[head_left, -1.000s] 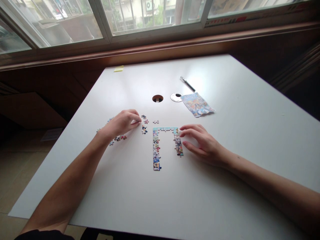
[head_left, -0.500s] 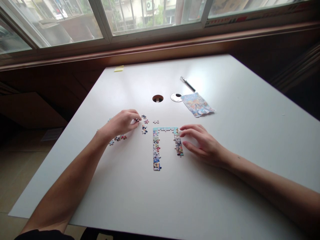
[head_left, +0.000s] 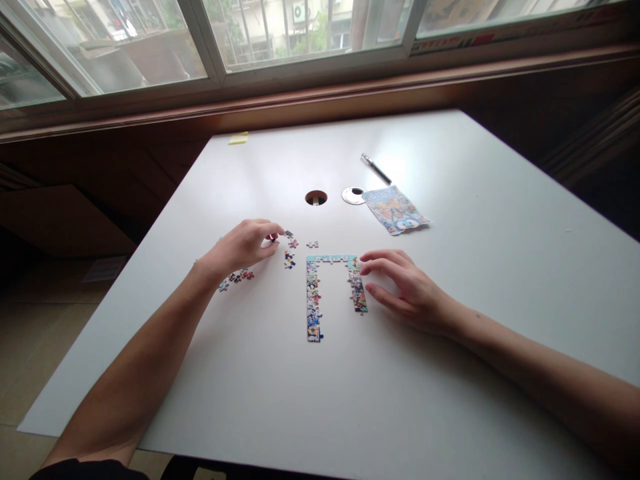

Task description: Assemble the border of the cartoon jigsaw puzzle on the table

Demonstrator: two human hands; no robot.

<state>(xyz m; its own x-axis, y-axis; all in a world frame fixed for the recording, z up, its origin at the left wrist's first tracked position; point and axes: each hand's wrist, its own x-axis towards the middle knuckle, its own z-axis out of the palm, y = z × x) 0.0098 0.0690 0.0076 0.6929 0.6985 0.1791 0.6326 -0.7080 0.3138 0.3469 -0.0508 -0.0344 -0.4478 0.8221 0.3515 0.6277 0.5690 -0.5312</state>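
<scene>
Joined jigsaw pieces form a three-sided puzzle frame [head_left: 313,293] on the white table, with a long left side, a top row and a shorter right side. My right hand [head_left: 395,283] rests beside that shorter side, fingers loosely bent and apart, fingertips at its outer edge. Over the loose pieces to the left hovers my left hand [head_left: 245,243], thumb and fingers curved with a gap between them. A small dark piece shows in that gap; whether it is touched is unclear. Near its fingertips lie several loose puzzle pieces [head_left: 289,259], and more pieces [head_left: 241,275] are partly hidden under the hand.
A single puzzle piece [head_left: 313,245] lies above the frame. Farther back are a picture sheet [head_left: 397,210], a pen [head_left: 376,169], a round cable hole [head_left: 316,198] and its metal cover [head_left: 353,195]. Yellow tape [head_left: 239,138] marks the far left edge, below the window.
My left index finger has shifted slightly toward a dark piece at the pile's right. My right hand and the joined puzzle frame have stayed in place.
</scene>
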